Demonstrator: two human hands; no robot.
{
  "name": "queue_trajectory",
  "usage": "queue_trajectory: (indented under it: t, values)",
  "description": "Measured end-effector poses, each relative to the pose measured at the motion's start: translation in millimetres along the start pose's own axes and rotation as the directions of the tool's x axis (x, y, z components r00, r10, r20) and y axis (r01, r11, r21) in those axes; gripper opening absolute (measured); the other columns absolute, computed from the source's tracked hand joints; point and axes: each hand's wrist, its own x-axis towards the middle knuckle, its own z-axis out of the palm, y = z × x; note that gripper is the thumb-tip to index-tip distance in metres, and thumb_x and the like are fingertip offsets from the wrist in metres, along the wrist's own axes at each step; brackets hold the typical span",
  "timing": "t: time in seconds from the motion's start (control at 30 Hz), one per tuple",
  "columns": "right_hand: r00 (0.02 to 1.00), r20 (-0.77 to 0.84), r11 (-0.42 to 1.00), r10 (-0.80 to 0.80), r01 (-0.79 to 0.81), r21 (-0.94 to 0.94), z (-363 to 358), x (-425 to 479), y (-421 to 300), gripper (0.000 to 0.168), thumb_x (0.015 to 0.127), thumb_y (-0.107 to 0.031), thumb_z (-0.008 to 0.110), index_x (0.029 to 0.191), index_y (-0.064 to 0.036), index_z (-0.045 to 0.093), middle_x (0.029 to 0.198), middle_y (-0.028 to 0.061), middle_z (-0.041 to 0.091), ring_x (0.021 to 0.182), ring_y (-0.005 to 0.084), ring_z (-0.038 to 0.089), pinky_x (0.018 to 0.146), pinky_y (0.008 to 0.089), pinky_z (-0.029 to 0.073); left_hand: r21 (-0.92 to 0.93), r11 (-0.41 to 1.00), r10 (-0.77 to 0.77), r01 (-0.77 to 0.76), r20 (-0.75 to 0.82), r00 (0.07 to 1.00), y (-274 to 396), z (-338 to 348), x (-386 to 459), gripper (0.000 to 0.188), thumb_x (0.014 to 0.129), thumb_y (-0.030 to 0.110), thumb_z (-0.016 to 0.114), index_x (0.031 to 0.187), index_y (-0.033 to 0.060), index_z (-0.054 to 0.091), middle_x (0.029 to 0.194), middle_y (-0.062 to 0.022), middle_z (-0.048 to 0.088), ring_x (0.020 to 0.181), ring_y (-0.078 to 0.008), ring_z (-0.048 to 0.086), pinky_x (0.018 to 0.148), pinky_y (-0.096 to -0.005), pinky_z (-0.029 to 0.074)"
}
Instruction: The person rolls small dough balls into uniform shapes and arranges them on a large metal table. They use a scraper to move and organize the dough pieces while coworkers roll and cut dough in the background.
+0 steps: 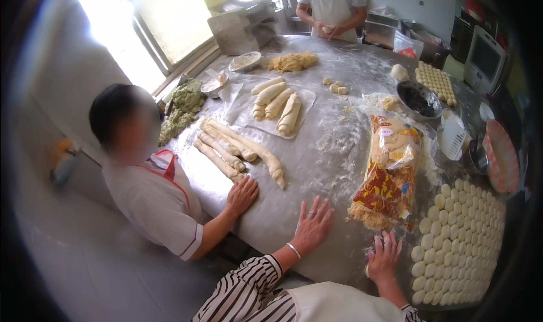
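Observation:
My left hand [313, 224] lies flat on the floured metal table [292, 160], fingers spread, with a ring and a bracelet on it and nothing in its grasp. To the right, my right hand [384, 254] rests near the table's front edge, its fingers curved over a dark thing; a pale edge, perhaps dough, shows beside the palm. What it holds cannot be told. Just above it, a printed plastic bag [390, 165] holds tan crumbs, and more crumbs [371, 217] lie at its mouth. Many small dough pieces [458, 241] stand in close rows to the right of my right hand.
At the left, a co-worker's hand [242, 194] touches the table beside long dough rolls [246, 148]. Thicker rolls [275, 101] lie on a plastic sheet. Green dough [184, 105], yellow dough [293, 62] and a metal bowl [418, 101] are farther off. Another person [333, 8] stands across the table.

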Motion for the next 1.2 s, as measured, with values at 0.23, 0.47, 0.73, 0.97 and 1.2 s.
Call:
queue_trajectory:
  t: [0.23, 0.47, 0.73, 0.97, 1.2]
  values:
    - [1.0, 0.018, 1.0, -0.003, 0.004, -0.018, 0.3, 0.7, -2.6, 0.058, 0.079, -0.021, 0.067, 0.134, -0.008, 0.053, 0.145, 0.0174, 0.044, 0.142, 0.0416, 0.034, 0.115, 0.0692, 0.018, -0.07, 0.996, 0.064, -0.064, -0.006, 0.998, -1.4, -0.9, -3.3, 0.042, 0.094, 0.022, 0.058, 0.133, 0.0079, 0.055, 0.153, -0.0158, 0.041, 0.149, -0.0371, 0.027, 0.117, -0.0659, 0.015]
    - [1.0, 0.013, 1.0, 0.016, -0.016, -0.004, 1.8, 0.5, -0.6, 0.059, 0.08, -0.022, 0.067, 0.136, -0.008, 0.052, 0.146, 0.016, 0.044, 0.142, 0.0398, 0.035, 0.115, 0.0693, 0.019, -0.087, 0.993, 0.074, -0.075, -0.014, 0.997, -0.3, -1.2, 1.9, 0.042, 0.091, 0.02, 0.059, 0.131, 0.0073, 0.056, 0.151, -0.0166, 0.042, 0.148, -0.0379, 0.028, 0.117, -0.0651, 0.015]
    - [0.997, -0.02, 0.984, 0.072, -0.068, 0.167, -14.6, -7.5, 6.8, 0.045, 0.08, -0.021, 0.068, 0.122, -0.004, 0.061, 0.131, 0.0141, 0.056, 0.126, 0.0373, 0.049, 0.107, 0.0569, 0.037, -0.135, 0.99, 0.025, -0.045, -0.142, 0.99, 3.2, -18.9, 2.1, 0.034, 0.088, 0.024, 0.065, 0.12, 0.0113, 0.062, 0.133, -0.0101, 0.059, 0.131, -0.0315, 0.05, 0.109, -0.0558, 0.033]
    - [0.992, 0.111, 0.971, 0.058, -0.081, 0.223, -46.7, -41.6, 10.9, 0.026, 0.078, -0.015, 0.069, 0.1, -0.003, 0.063, 0.108, 0.0163, 0.063, 0.103, 0.0377, 0.058, 0.091, 0.0479, 0.048, -0.256, 0.898, -0.271, 0.358, 0.318, 0.908, -13.2, -60.4, -32.3, 0.03, 0.086, 0.026, 0.067, 0.112, 0.0106, 0.063, 0.105, -0.0138, 0.069, 0.094, -0.037, 0.067, 0.078, -0.0486, 0.053]
    - [0.901, 0.292, 0.727, 0.319, -0.431, 0.535, -48.9, -44.8, 3.7, 0.036, 0.067, -0.008, 0.077, 0.097, -0.004, 0.057, 0.094, 0.0169, 0.06, 0.092, 0.038, 0.059, 0.081, 0.0466, 0.049, -0.247, 0.882, -0.208, 0.402, 0.563, 0.8, -9.9, -64.2, -26.1, 0.026, 0.081, 0.026, 0.076, 0.097, 0.0084, 0.066, 0.103, -0.0161, 0.064, 0.097, -0.0368, 0.064, 0.08, -0.045, 0.053]
